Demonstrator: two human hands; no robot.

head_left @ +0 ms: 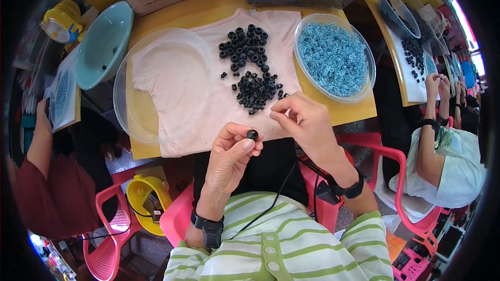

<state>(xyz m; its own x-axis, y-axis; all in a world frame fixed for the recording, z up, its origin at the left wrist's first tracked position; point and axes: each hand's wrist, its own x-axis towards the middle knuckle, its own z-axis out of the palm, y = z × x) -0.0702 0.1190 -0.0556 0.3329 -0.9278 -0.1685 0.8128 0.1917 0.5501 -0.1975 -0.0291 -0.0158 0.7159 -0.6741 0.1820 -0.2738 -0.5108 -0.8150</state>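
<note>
Between the closed thumb and fingers of the left hand (229, 152) sits a round black piece (252, 135). Just beside it, the right hand (311, 119) pinches its thumb and forefinger together on a tiny pale bit (272, 112), too small to make out. Beyond them, loose black parts (255, 91) lie heaped on pale pink cloth (192, 127), flanked by a clear round tub (121, 105) to the left and a tub of bluish pieces (333, 57) to the right.

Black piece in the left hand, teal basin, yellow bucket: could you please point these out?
Black piece (252, 135): head view, its rounded surface.
Teal basin (108, 32): head view, its bare inside.
Yellow bucket (136, 192): head view, its wall.
</note>
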